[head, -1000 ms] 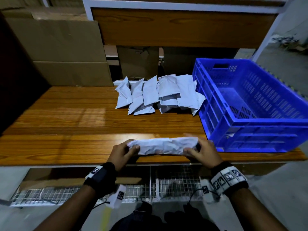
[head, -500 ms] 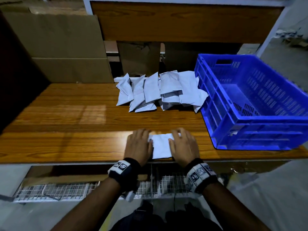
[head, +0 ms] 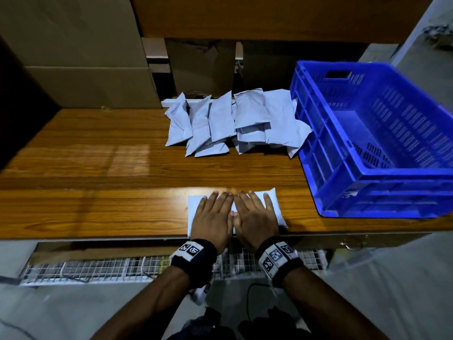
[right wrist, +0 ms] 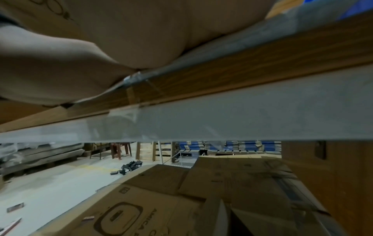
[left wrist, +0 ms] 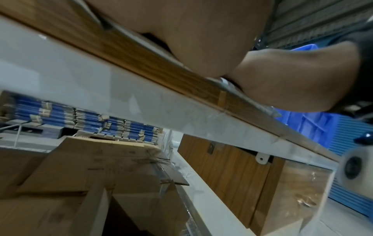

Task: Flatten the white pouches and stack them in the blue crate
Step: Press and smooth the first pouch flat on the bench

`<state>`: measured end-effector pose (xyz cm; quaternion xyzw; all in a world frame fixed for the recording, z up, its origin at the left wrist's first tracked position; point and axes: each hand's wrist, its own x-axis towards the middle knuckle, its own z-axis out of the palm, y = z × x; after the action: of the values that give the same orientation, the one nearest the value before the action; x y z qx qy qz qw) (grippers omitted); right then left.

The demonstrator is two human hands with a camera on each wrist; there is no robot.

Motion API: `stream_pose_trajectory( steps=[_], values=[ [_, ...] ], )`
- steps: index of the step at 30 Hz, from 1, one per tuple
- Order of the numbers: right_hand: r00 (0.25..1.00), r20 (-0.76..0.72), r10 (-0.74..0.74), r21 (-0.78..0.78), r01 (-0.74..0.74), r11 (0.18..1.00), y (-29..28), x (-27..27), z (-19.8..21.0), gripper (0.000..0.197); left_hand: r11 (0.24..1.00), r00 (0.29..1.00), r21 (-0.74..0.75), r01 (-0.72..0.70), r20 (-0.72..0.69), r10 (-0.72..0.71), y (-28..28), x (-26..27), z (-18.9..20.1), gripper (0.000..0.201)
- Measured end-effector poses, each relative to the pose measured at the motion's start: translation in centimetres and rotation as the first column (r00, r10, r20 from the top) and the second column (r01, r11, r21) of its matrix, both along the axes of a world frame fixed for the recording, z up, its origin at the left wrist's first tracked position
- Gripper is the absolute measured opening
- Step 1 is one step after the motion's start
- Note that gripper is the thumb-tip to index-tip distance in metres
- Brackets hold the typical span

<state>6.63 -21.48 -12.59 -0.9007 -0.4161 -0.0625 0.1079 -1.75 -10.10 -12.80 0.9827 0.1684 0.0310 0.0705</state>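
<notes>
One white pouch [head: 275, 204] lies flat at the wooden table's near edge. My left hand [head: 212, 217] and right hand [head: 255, 217] press on it side by side, palms down, fingers straight. Only its left and right ends show past my hands. A pile of several white pouches [head: 235, 123] lies at the back of the table. The blue crate [head: 377, 143] stands at the right with nothing visible inside. In both wrist views the heel of each hand [left wrist: 201, 39] [right wrist: 101, 39] rests at the table edge, and the fingers are hidden.
Cardboard boxes [head: 81, 57] stand behind the wooden table [head: 98, 180] at the left, and a wooden shelf board [head: 269, 15] overhangs the back. Below the near edge runs a wire mesh rack [head: 98, 266]. More cartons [right wrist: 161, 199] sit on the floor under the table.
A second ago both hands held the pouch rolled up by its ends. It was then laid on the table, and now the hands press it flat, close together.
</notes>
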Motion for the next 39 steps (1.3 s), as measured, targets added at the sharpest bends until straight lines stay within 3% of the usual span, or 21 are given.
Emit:
stream_pose_trajectory(
  steps=[5, 8, 12, 17, 21, 25, 33, 39],
  values=[
    [0.997, -0.031, 0.068, 0.03, -0.067, 0.997, -0.7, 0.3, 0.1, 0.052, 0.997, 1.0, -0.083, 0.008, 0.02, -0.006, 0.3, -0.3, 0.5, 0.068],
    [0.989, -0.083, 0.119, -0.012, -0.121, 0.993, -1.6, 1.2, 0.7, 0.062, 0.996, 0.999, -0.093, -0.015, 0.045, 0.019, 0.9, -1.2, 0.4, 0.067],
    [0.998, -0.021, 0.062, -0.077, -0.063, 0.995, -2.4, 1.6, 0.4, 0.061, 0.998, 0.999, -0.055, -0.027, 0.033, 0.028, 2.0, -2.1, 0.2, 0.07],
    [1.0, 0.011, -0.011, -0.02, 0.011, 1.0, -2.6, 1.2, -0.6, 0.057, 0.998, 1.0, -0.056, -0.003, 0.028, 0.004, 2.3, -2.3, -0.1, 0.068],
    [0.996, -0.087, 0.023, -0.04, -0.026, 0.999, -2.8, 1.6, -0.5, 0.067, 0.997, 1.0, -0.083, 0.003, 0.025, -0.001, 2.7, -2.6, -0.4, 0.069],
    [0.974, -0.217, 0.062, 0.036, -0.055, 0.998, -4.1, 3.2, -0.5, 0.07, 0.993, 0.998, -0.12, 0.005, 0.061, 0.002, 3.3, -2.4, 0.4, 0.073],
    [0.971, -0.237, -0.044, -0.027, 0.038, 0.999, -5.0, 3.3, -0.3, 0.08, 0.999, 1.0, -0.051, -0.004, 0.024, 0.005, 4.1, -2.5, -0.6, 0.07],
    [0.975, -0.215, -0.058, -0.095, 0.038, 0.995, -5.3, 3.5, -0.5, 0.076, 0.998, 1.0, -0.063, 0.019, 0.0, -0.019, 4.2, -2.8, -0.3, 0.072]
  ],
)
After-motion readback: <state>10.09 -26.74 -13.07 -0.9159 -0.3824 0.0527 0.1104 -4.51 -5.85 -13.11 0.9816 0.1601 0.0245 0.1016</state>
